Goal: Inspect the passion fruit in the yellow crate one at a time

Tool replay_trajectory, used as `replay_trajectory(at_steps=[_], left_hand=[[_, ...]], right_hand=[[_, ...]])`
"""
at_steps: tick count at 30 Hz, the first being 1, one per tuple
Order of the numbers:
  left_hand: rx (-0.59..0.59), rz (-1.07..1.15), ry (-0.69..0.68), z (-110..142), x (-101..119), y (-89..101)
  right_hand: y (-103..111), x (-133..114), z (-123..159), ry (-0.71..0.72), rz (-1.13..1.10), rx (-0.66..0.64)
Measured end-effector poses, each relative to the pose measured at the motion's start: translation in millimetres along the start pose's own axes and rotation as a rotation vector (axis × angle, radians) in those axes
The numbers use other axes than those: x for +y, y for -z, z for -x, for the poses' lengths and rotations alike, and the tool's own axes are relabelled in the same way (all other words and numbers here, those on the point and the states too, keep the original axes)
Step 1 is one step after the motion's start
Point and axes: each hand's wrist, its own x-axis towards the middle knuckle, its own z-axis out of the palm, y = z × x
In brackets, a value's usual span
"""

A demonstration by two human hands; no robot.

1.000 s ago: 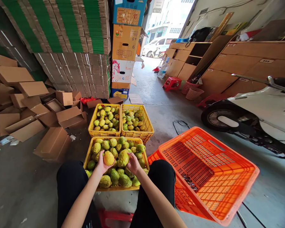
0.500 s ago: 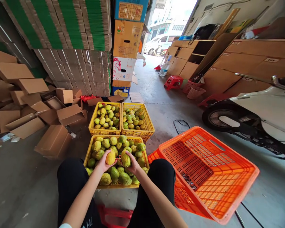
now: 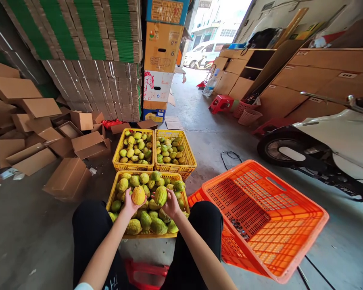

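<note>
My left hand [image 3: 130, 204] holds a bumpy, mostly yellow citron [image 3: 138, 195], cradled in the palm with the fingers partly hidden behind it. A greener citron [image 3: 161, 196] rests in my right hand [image 3: 172, 204], gripped from its right side. Both fruits are held side by side, a small gap apart, above the near yellow crate [image 3: 111, 195]. That crate, between my knees, is full of green and yellow citrons [image 3: 159, 226].
Behind it stand two yellow crates of smaller fruit, a left one [image 3: 133, 166] and a right one [image 3: 193, 159]. An orange crate [image 3: 290, 225] leans tilted at my right. Cardboard boxes [image 3: 68, 179] litter the left floor; a scooter [image 3: 323, 141] stands at right.
My hands have turned the two citrons: the palms now face up more, and more of each fruit shows. The left citron has shifted slightly left and up. Both remain held.
</note>
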Motion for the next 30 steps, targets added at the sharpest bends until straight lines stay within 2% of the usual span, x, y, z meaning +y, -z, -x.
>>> replay_trajectory(at_steps=[5,8,12,18,25,30], left_hand=[[-0.019,0.06,-0.024,0,-1,-1.4],[-0.019,0.007,-0.034,-1,-6,-3.1],[0.004,-0.072,-0.017,-3,-12,-1.9],[-0.057,-0.071,0.049,-6,-12,5.3],[-0.045,-0.11,0.076,-14,-8,8.4],[-0.037,-0.138,0.052,-13,-7,7.3]], right_hand=[[0,-2,-1,-0.072,-0.078,0.199],[1,0,-2,-0.081,-0.096,0.244],[3,5,-3,-0.11,-0.023,0.188],[2,4,0,-0.134,0.034,0.009],[4,1,-1,-0.133,0.042,0.033],[8,4,-7,-0.047,0.041,0.14]])
